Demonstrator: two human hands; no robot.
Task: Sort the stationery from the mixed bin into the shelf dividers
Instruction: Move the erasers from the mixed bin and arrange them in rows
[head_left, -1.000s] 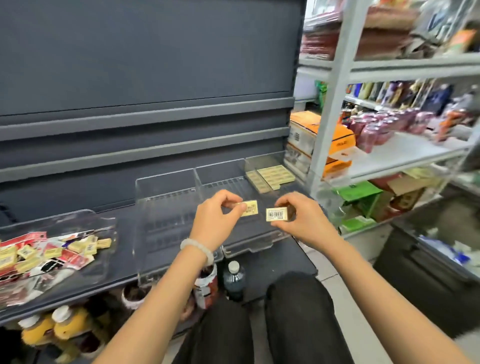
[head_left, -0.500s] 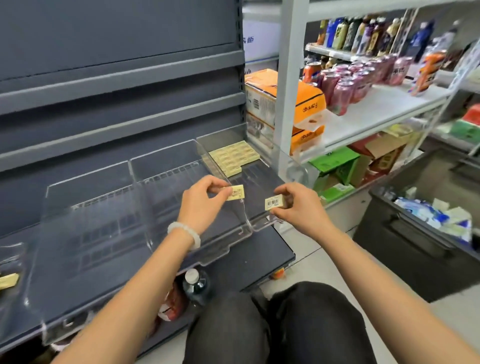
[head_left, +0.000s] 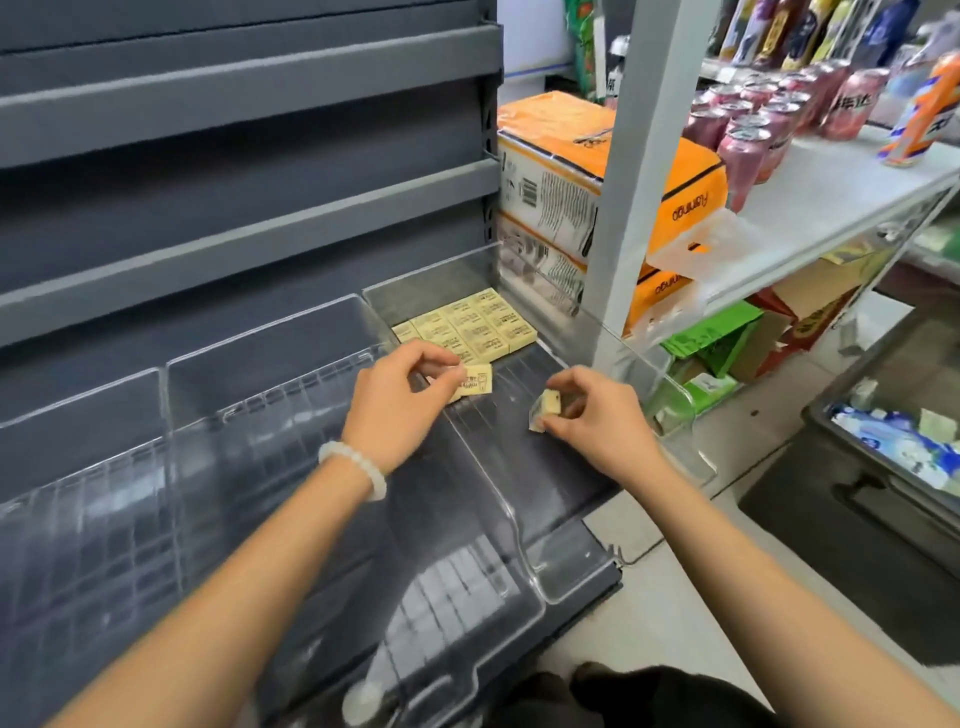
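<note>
Each hand holds a small yellow eraser over the rightmost clear divider compartment (head_left: 670, 387). My left hand (head_left: 397, 402) pinches one eraser (head_left: 475, 379) flat, label up, just in front of the erasers laid there. My right hand (head_left: 597, 415) pinches a second eraser (head_left: 548, 408) on edge, low over the compartment floor. Several yellow erasers (head_left: 467, 327) lie in neat rows at the back of that compartment. The mixed bin is out of view.
Two clear divider compartments (head_left: 260, 374) to the left hold nothing. Orange cartons (head_left: 597, 171) stand behind a white shelf post (head_left: 639, 171); cans (head_left: 753, 124) fill the shelf to the right. A dark crate (head_left: 852, 493) sits on the floor at right.
The view has swung right, so the mixed bin left the frame. Both hands moved forward into the rightmost compartment, and the right hand turned its eraser on edge.
</note>
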